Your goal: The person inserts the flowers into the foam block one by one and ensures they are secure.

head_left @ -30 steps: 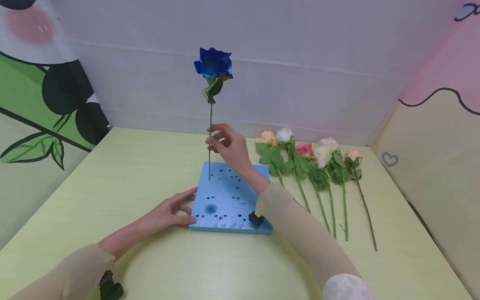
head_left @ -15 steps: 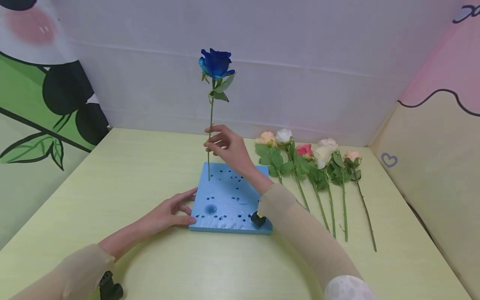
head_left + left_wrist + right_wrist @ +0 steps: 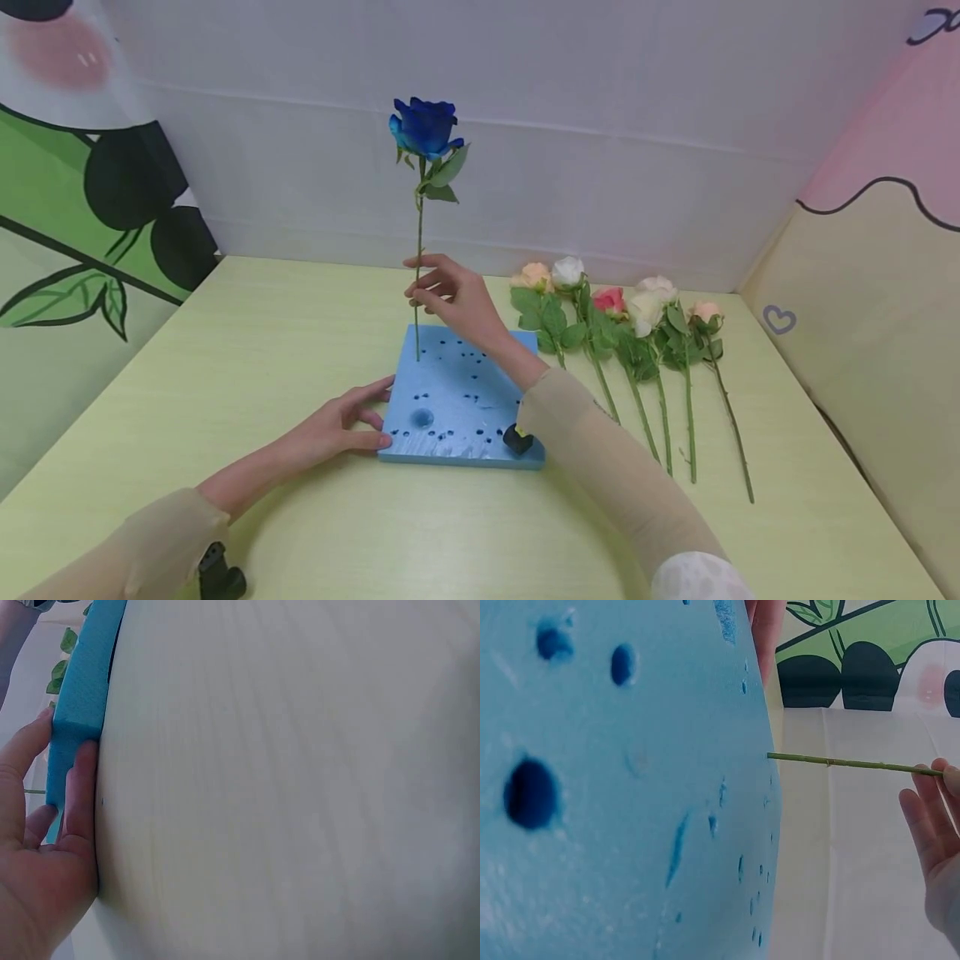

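Note:
In the head view a blue rose (image 3: 424, 129) stands nearly upright, its green stem pinched between the thumb and fingers of my right hand (image 3: 465, 302). The stem's lower end meets the far left part of a light blue foam block (image 3: 450, 375) pitted with holes. Seen from the right wrist, the stem (image 3: 855, 763) reaches the block surface (image 3: 615, 825); I cannot tell whether its tip is in a hole. My left hand (image 3: 337, 427) rests against the block's left edge with fingers extended. The left wrist view shows its fingers (image 3: 81, 787) along the block's side (image 3: 82, 697).
Several roses lie on the table to the right of the block: a peach one (image 3: 535, 276), a white one (image 3: 567, 270), a pink-red one (image 3: 609, 299) and others. A white cloth wall (image 3: 600, 167) rises behind the table (image 3: 300, 333).
The rose head has turned and swayed slightly right, then left. My right hand has shifted slightly left and down along the stem. The left hand and the block have stayed still.

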Demonstrator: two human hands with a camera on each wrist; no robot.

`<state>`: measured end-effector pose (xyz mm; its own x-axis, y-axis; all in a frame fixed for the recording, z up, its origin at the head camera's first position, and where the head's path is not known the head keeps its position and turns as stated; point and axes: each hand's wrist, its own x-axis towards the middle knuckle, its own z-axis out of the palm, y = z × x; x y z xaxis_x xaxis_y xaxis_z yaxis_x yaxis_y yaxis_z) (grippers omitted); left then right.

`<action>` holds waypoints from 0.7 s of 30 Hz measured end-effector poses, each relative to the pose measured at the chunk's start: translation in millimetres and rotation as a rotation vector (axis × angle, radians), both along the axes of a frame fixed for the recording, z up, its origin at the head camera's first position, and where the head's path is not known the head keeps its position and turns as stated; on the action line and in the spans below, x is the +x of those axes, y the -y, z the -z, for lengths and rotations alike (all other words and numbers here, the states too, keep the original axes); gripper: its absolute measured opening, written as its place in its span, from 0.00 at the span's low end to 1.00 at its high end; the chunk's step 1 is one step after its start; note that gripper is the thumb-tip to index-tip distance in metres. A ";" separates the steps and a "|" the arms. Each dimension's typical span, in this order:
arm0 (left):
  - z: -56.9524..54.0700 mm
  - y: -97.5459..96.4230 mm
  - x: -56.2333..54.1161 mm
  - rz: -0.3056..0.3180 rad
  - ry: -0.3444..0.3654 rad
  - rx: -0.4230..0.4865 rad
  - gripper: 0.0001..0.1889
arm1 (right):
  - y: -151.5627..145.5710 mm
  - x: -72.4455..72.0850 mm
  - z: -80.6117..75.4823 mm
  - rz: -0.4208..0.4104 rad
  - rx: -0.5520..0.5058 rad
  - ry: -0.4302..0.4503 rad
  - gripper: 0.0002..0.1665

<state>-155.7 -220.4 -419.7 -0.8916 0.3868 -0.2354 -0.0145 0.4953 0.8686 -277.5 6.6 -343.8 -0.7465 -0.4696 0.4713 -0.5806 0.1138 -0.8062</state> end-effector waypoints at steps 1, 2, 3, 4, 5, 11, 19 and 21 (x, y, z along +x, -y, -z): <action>-0.1 -0.1 0.1 0.000 -0.001 -0.001 0.46 | 0.2 0.0 0.1 0.000 0.002 0.000 0.22; -0.1 -0.1 0.1 0.001 -0.001 -0.004 0.46 | 0.3 0.0 0.2 0.000 0.003 0.000 0.22; 0.0 -0.1 0.1 0.001 -0.001 -0.005 0.46 | 0.5 0.0 0.1 0.000 0.005 0.000 0.23; 0.1 -0.1 0.1 0.001 0.000 -0.005 0.46 | 0.6 0.0 0.0 -0.001 0.005 0.001 0.23; 0.2 0.0 0.2 0.000 0.001 -0.006 0.46 | 0.8 0.1 -0.2 -0.002 0.006 0.001 0.23; 0.8 0.3 -0.3 -0.002 0.007 -0.004 0.46 | 1.1 1.1 -1.8 -0.021 0.012 0.006 0.22; -1.3 -0.8 0.7 -0.001 0.004 -0.007 0.46 | 1.7 3.4 -1.6 -0.019 0.021 0.001 0.22; -1.3 -0.6 0.7 -0.001 0.007 -0.005 0.46 | 1.9 3.3 -1.2 -0.014 0.022 0.003 0.21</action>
